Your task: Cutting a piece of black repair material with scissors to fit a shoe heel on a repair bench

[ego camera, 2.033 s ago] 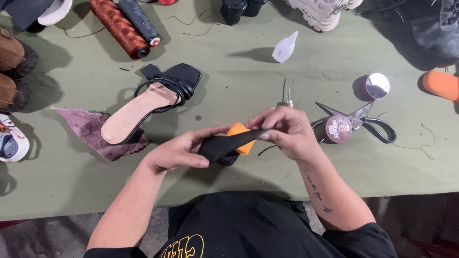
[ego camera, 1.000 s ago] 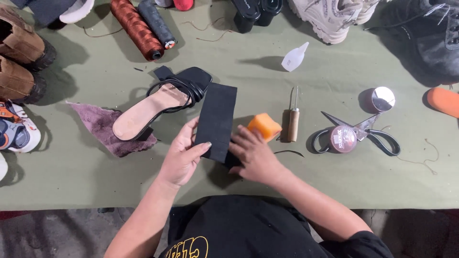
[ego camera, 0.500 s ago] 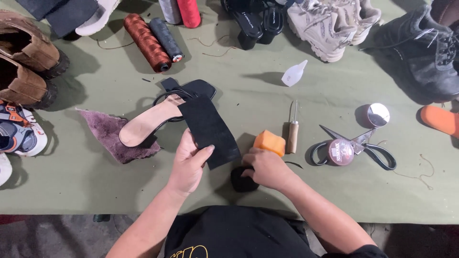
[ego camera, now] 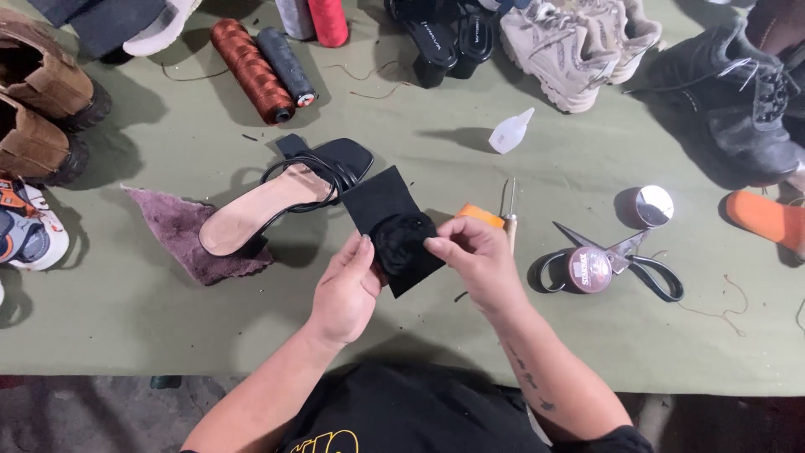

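1. the left hand (ego camera: pixel 345 289) grips the lower left edge of a flat black sheet (ego camera: pixel 379 205), thumb on top and fingers curled underneath, holding it up over the green table (ego camera: pixel 126 310).
2. the right hand (ego camera: pixel 480 260) pinches a crumpled black rosette piece (ego camera: pixel 401 239) with its fingertips, pressing it onto the middle of the sheet.
3. the sheet sits tilted, its far corner overlapping the toe of a black strappy heeled sandal (ego camera: pixel 281 195).
4. that sandal lies on its side atop a purple scrap of cloth (ego camera: pixel 180 231), just left of the hands.
5. behind the right hand, partly hidden, an orange block (ego camera: pixel 480 215) and a wooden-handled awl (ego camera: pixel 510 210) lie side by side.
6. further right: a small round tin (ego camera: pixel 589 268) resting on a pair of scissors (ego camera: pixel 646 268), and a silver lid (ego camera: pixel 652 205) beyond them.
7. a small white plastic bottle (ego camera: pixel 511 132) lies well apart toward the far side.
8. a rust thread spool (ego camera: pixel 251 71) and a dark grey one (ego camera: pixel 287 65) lie at the upper left.
9. brown boots (ego camera: pixel 42 109) at the left edge, pale sneakers (ego camera: pixel 570 50) at the top.
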